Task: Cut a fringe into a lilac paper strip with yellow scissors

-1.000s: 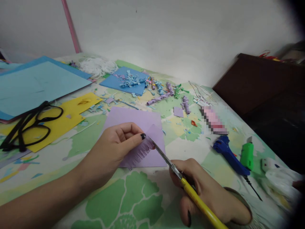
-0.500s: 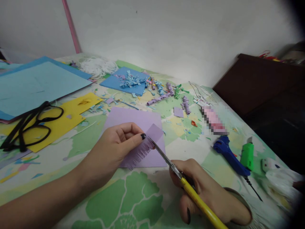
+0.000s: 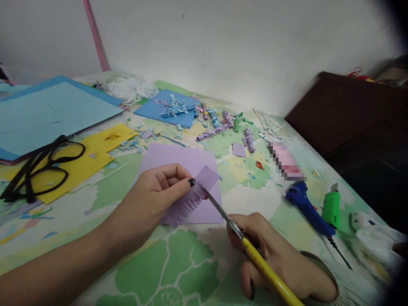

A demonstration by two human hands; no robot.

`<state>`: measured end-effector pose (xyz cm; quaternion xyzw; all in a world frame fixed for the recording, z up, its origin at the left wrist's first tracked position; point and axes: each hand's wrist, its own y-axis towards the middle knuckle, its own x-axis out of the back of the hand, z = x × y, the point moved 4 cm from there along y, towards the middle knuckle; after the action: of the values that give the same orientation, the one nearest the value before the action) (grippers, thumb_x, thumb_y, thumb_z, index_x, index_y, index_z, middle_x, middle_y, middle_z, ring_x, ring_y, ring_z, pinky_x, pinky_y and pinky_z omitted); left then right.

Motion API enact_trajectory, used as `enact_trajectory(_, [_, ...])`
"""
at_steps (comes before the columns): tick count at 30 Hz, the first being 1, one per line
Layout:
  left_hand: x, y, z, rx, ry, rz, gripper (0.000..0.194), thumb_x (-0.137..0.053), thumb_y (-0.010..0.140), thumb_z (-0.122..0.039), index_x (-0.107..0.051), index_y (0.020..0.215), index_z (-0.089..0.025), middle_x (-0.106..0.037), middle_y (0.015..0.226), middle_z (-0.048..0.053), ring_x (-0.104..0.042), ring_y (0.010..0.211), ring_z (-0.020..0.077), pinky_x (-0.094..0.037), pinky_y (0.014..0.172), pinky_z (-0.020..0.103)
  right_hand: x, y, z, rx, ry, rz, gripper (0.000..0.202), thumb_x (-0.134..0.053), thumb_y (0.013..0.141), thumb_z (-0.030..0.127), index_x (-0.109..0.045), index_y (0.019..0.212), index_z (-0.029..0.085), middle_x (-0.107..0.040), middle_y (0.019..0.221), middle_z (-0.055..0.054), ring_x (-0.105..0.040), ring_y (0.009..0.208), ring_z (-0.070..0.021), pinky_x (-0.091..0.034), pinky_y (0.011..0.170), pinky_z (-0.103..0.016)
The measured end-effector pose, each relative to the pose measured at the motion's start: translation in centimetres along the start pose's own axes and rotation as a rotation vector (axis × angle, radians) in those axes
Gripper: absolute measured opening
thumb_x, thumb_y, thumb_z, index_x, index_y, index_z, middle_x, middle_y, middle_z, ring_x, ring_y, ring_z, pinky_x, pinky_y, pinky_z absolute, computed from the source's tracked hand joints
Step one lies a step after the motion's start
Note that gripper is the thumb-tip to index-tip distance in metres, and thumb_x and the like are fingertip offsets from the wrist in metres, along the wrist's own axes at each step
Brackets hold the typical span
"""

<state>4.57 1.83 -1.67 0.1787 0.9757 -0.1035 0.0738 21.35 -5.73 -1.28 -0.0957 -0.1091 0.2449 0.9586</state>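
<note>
Between the thumb and fingers of my left hand [image 3: 162, 187] is a purple paper strip [image 3: 207, 175], its lower edge cut into a fine fringe. My right hand [image 3: 264, 250] is closed round yellow-handled scissors [image 3: 255, 253]. Their blades point up and left, and the tips meet the strip just right of my left thumb. The blades look nearly closed. Beneath the strip lies a larger purple paper sheet [image 3: 191, 155], partly hidden by my left hand.
Black glasses [image 3: 47, 165] rest on yellow paper [image 3: 95, 170] at left, near light-blue sheets [image 3: 60, 114]. Several curled paper pieces [image 3: 213, 131] lie beyond my hands. A blue glue gun [image 3: 312, 208] and a green cutter [image 3: 331, 208] are at right. A wall stands behind.
</note>
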Motion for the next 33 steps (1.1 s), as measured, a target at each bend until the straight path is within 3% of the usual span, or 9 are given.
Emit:
enact_trajectory(11, [0.03,-0.15,0.18,0.011,-0.021,0.010,0.012,-0.069,0.078,-0.023,-0.064,0.068,-0.019,-0.062,0.059,-0.005,-0.052,0.051,0.0067,-0.037,0.047,0.014,0.07,-0.08,-0.12,-0.003,-0.031,-0.012,0.063,-0.062,0.064,0.080,-0.036,0.062,0.022,-0.028,0.059,0.007,-0.022,0.050,-0.0093,-0.020,0.042,-0.023])
enact_trajectory(20, [-0.09,-0.06,0.12,0.015,-0.024,0.015,0.012,-0.070,0.077,-0.022,-0.064,0.067,-0.019,-0.063,0.059,-0.005,-0.053,0.052,0.0059,-0.038,0.048,0.013,0.16,-0.07,-0.14,-0.026,-0.016,0.014,0.062,-0.064,0.064,0.077,-0.037,0.063,0.022,-0.029,0.060,0.007,-0.025,0.052,-0.0100,-0.024,0.044,-0.023])
enact_trajectory(33, [0.05,-0.03,0.13,0.004,-0.021,0.009,0.012,-0.067,0.079,-0.020,-0.064,0.067,-0.018,-0.063,0.059,-0.006,-0.053,0.051,0.0051,-0.037,0.047,0.012,0.12,0.07,-0.02,-0.070,-0.091,-0.001,0.054,-0.070,0.067,0.064,-0.036,0.062,0.022,-0.032,0.057,0.006,-0.028,0.054,-0.0117,-0.023,0.042,-0.021])
